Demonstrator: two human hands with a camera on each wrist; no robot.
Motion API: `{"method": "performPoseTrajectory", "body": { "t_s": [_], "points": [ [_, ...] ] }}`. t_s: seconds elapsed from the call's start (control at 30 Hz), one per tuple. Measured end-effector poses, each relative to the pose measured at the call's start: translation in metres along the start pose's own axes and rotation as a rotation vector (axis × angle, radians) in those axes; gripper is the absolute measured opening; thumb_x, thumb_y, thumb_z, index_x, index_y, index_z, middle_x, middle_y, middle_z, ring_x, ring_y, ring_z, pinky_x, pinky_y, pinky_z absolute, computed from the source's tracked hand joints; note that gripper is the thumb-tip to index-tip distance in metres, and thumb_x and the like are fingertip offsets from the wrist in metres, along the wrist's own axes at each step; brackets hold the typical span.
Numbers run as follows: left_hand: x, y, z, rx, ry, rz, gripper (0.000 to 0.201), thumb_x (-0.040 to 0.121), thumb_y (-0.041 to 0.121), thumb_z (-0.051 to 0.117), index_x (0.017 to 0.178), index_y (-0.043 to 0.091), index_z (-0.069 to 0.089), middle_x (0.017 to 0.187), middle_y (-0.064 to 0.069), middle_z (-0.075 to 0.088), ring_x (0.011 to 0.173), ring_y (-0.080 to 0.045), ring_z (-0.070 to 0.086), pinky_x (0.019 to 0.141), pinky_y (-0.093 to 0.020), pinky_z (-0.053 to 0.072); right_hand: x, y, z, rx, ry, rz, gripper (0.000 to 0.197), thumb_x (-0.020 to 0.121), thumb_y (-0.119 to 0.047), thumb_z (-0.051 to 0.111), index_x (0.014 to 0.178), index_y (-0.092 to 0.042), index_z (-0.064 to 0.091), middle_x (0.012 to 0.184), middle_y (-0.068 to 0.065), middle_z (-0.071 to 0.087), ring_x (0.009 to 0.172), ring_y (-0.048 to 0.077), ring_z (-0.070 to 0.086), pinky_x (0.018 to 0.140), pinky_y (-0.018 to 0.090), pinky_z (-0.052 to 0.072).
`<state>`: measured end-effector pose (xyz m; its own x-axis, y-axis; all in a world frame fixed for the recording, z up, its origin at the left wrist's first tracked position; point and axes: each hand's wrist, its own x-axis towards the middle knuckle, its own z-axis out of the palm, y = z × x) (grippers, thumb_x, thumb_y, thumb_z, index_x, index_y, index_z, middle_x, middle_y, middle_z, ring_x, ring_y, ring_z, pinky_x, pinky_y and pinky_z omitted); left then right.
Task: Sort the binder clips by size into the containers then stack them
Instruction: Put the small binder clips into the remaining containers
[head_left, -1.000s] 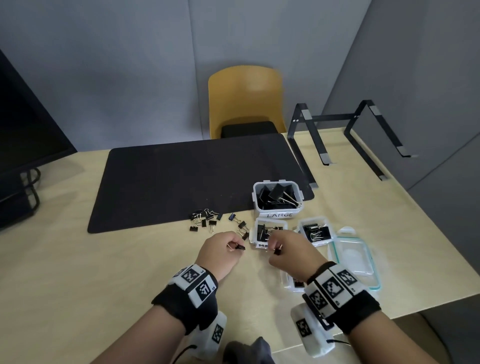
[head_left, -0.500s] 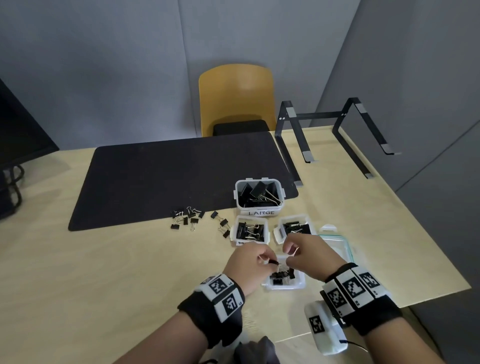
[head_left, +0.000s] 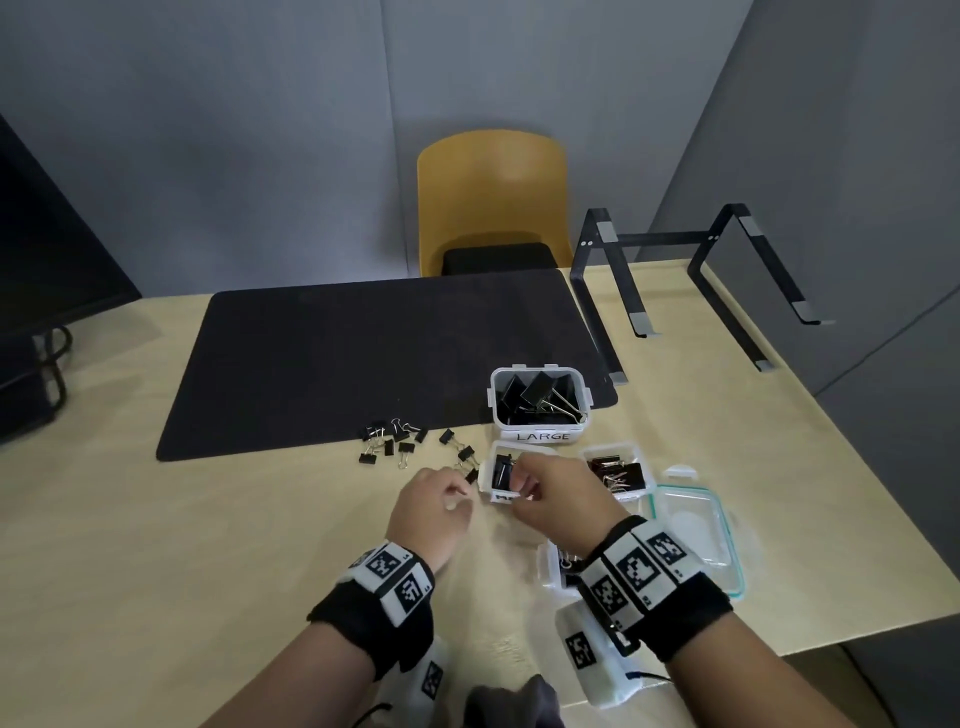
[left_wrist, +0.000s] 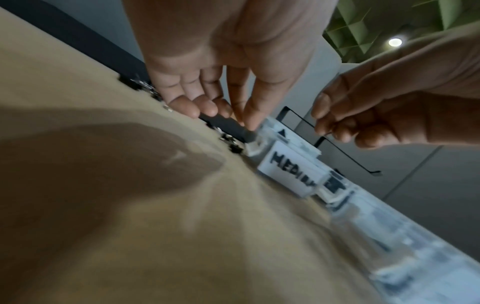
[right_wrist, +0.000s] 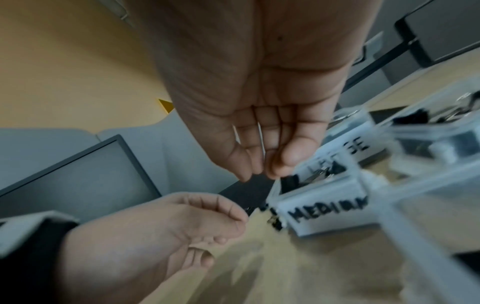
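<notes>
Nearest the person, the right hand (head_left: 558, 493) hangs over the MEDIUM container (right_wrist: 327, 209). The right wrist view shows thumb and forefinger closed on a binder clip: its black body (right_wrist: 289, 182) sits at the container's near rim and its wire handles run up between the fingers. The head view hides that clip behind the knuckles.

The left hand (head_left: 434, 512) is just left of the same container. Its fingers point down toward the table (head_left: 208, 571), loosely bent and close together; I see nothing in them, though blur leaves that uncertain. Only the left wrist view shows these fingertips (left_wrist: 207, 108) from beneath.

Handling, as a judgement: the clips are light, stiff steel with smooth lacquered bodies and springy handles. They are best pinched across the body or by the folded handles, and loose ones will tangle.

Further out, unsorted small binder clips (head_left: 400, 444) lie scattered at the edge of the black desk mat (head_left: 363, 353). A second small container (head_left: 621, 470) stands to the right of MEDIUM, with a teal-rimmed lid (head_left: 696, 540) nearer the table edge. Beyond is the LARGE container (head_left: 540, 402), holding big clips. Only the wrist views give the MEDIUM label in full.
</notes>
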<state>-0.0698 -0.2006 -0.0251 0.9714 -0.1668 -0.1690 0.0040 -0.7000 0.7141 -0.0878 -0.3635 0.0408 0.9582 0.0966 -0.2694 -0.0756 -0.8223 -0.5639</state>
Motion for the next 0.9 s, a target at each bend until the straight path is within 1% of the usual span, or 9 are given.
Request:
{"method": "performPoseTrajectory", "body": {
  "t_s": [0.1, 0.2, 0.33, 0.4, 0.5, 0.57, 0.7, 0.83, 0.9],
  "points": [
    [0.01, -0.022, -0.015, 0.049, 0.067, -0.082, 0.012, 0.086, 0.017, 0.06, 0.096, 0.023, 0.06, 0.101, 0.004, 0.051, 0.097, -0.016, 0.055, 0.083, -0.021, 0.042, 0.011, -0.017, 0.022, -0.031, -0.045, 0.021, 0.03, 0.087, -0.019, 0.053, 0.115, -0.013, 0.059, 0.115, 0.003, 0.061, 0.106, 0.019, 0.057, 0.085, 0.024, 0.043],
    [0.018, -0.04, -0.028, 0.094, 0.105, -0.151, 0.026, 0.087, 0.015, 0.058, 0.112, 0.021, 0.06, 0.117, -0.001, 0.049, 0.108, -0.021, 0.051, 0.091, -0.028, 0.042, 0.022, -0.031, 0.044, -0.091, -0.123, 0.027, 0.04, 0.087, -0.015, 0.05, 0.126, -0.008, 0.051, 0.128, 0.01, 0.05, 0.113, 0.025, 0.053, 0.095, 0.031, 0.043],
    [0.028, -0.051, -0.04, 0.141, 0.048, -0.132, 0.032, 0.09, 0.014, 0.051, 0.12, 0.025, 0.056, 0.125, -0.003, 0.047, 0.102, -0.021, 0.055, 0.083, -0.027, 0.045, 0.034, -0.05, 0.062, -0.166, -0.104, 0.049, 0.016, 0.087, -0.008, 0.045, 0.102, -0.005, 0.049, 0.119, 0.014, 0.05, 0.105, 0.03, 0.054, 0.076, 0.028, 0.037],
    [0.035, -0.053, -0.044, 0.18, 0.001, -0.109, 0.037, 0.093, 0.015, 0.048, 0.129, 0.026, 0.05, 0.131, -0.002, 0.045, 0.102, -0.021, 0.058, 0.082, -0.027, 0.045, 0.042, -0.055, 0.067, -0.2, -0.097, 0.094, 0.019, 0.088, -0.005, 0.044, 0.106, -0.003, 0.049, 0.117, 0.015, 0.051, 0.104, 0.031, 0.055, 0.074, 0.029, 0.036],
    [0.044, -0.054, -0.047, 0.244, -0.064, -0.057, 0.044, 0.095, 0.017, 0.045, 0.138, 0.028, 0.042, 0.131, -0.002, 0.048, 0.105, -0.021, 0.059, 0.087, -0.029, 0.047, 0.049, -0.057, 0.073, -0.262, -0.107, 0.157, 0.03, 0.087, 0.0, 0.043, 0.116, 0.0, 0.048, 0.123, 0.017, 0.05, 0.109, 0.032, 0.056, 0.083, 0.032, 0.044],
    [0.047, -0.054, -0.049, 0.294, -0.097, -0.021, 0.044, 0.095, 0.018, 0.044, 0.137, 0.03, 0.042, 0.125, -0.003, 0.051, 0.102, -0.022, 0.059, 0.086, -0.03, 0.047, 0.049, -0.056, 0.078, -0.296, -0.1, 0.17, 0.031, 0.087, 0.003, 0.041, 0.117, 0.0, 0.048, 0.125, 0.017, 0.048, 0.108, 0.032, 0.057, 0.085, 0.034, 0.046],
    [0.049, -0.057, -0.048, 0.297, -0.104, 0.005, 0.037, 0.094, 0.02, 0.049, 0.129, 0.029, 0.047, 0.122, -0.001, 0.051, 0.099, -0.021, 0.059, 0.083, -0.03, 0.047, 0.046, -0.057, 0.085, -0.294, -0.049, 0.186, 0.034, 0.085, 0.008, 0.036, 0.115, -0.003, 0.047, 0.122, 0.016, 0.046, 0.102, 0.034, 0.058, 0.076, 0.035, 0.046],
    [0.049, -0.061, -0.049, 0.304, -0.12, 0.024, 0.038, 0.092, 0.021, 0.051, 0.129, 0.027, 0.049, 0.119, -0.001, 0.052, 0.099, -0.021, 0.059, 0.082, -0.03, 0.048, 0.045, -0.058, 0.09, -0.324, -0.034, 0.219, 0.037, 0.085, 0.008, 0.038, 0.12, -0.003, 0.045, 0.123, 0.016, 0.048, 0.106, 0.033, 0.057, 0.083, 0.036, 0.048],
    [0.049, -0.061, -0.05, 0.302, -0.117, 0.03, 0.029, 0.092, 0.02, 0.051, 0.12, 0.025, 0.055, 0.115, -0.002, 0.053, 0.094, -0.021, 0.059, 0.077, -0.028, 0.046, 0.045, -0.058, 0.092, -0.347, -0.04, 0.214, 0.036, 0.086, 0.006, 0.038, 0.12, -0.004, 0.044, 0.121, 0.016, 0.05, 0.106, 0.033, 0.057, 0.085, 0.037, 0.048]
  ]
}}
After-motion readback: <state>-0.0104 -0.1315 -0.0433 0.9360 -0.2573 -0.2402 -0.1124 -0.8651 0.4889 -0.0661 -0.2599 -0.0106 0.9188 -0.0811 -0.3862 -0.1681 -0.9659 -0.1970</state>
